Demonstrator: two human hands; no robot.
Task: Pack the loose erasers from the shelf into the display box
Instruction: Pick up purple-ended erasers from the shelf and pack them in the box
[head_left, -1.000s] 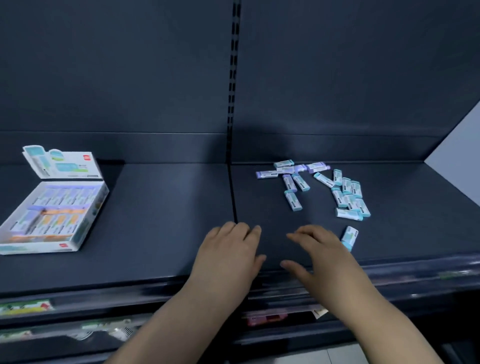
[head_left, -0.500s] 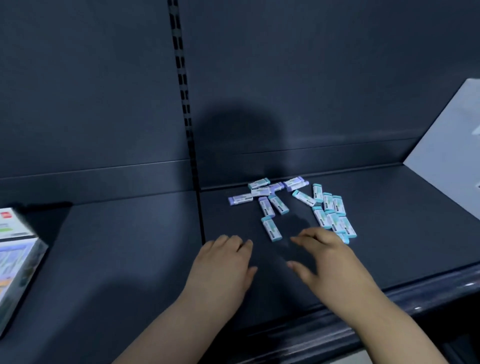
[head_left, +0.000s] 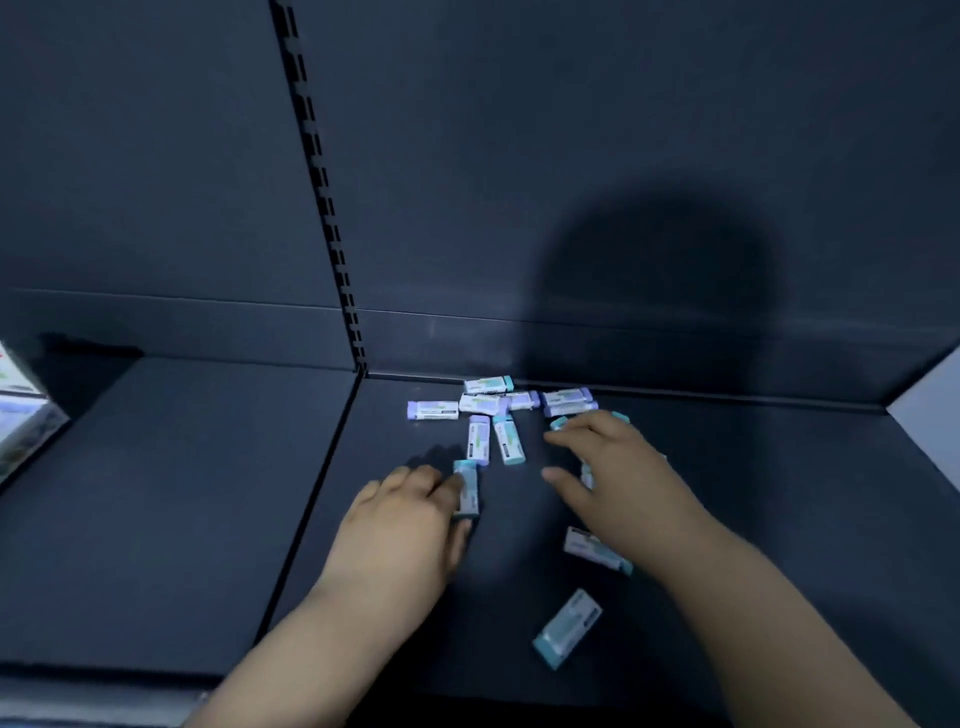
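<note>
Our left hand (head_left: 405, 525) touches a small teal-capped white eraser (head_left: 467, 491) at its 1 o'clock, can't tell if it's pinched. Our right hand (head_left: 623, 478) is spread loose over the scattered erasers (head_left: 488, 402), gripping nothing.

Note: you face a dark blue-grey back panel (head_left: 571, 130). A slotted upright (head_left: 322, 197) runs down it, left of centre. A round shadow (head_left: 660, 280) falls on its right half. A pale side panel (head_left: 935, 410) shows far right.
</note>
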